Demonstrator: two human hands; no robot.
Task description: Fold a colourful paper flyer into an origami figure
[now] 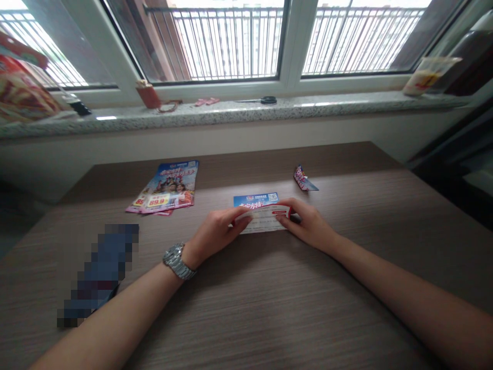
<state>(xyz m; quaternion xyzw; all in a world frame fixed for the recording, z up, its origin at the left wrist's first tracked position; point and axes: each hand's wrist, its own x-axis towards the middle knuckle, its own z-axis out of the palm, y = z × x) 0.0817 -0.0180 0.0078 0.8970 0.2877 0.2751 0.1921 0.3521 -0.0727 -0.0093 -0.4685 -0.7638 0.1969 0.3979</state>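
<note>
Between my two hands is a printed flyer, its near part folded up so the white text side faces me. Behind the fold its blue top strip with a QR code still shows, lying on the table. My left hand, with a metal watch on the wrist, pinches the fold's left end between thumb and fingers. At the right end my right hand grips the paper the same way. Both hands' fingertips are partly hidden behind the paper.
A stack of similar flyers lies at the table's back left. Farther right sits a small folded paper piece. A pixelated dark blue object is by my left forearm. Scissors and a plastic cup stand on the windowsill.
</note>
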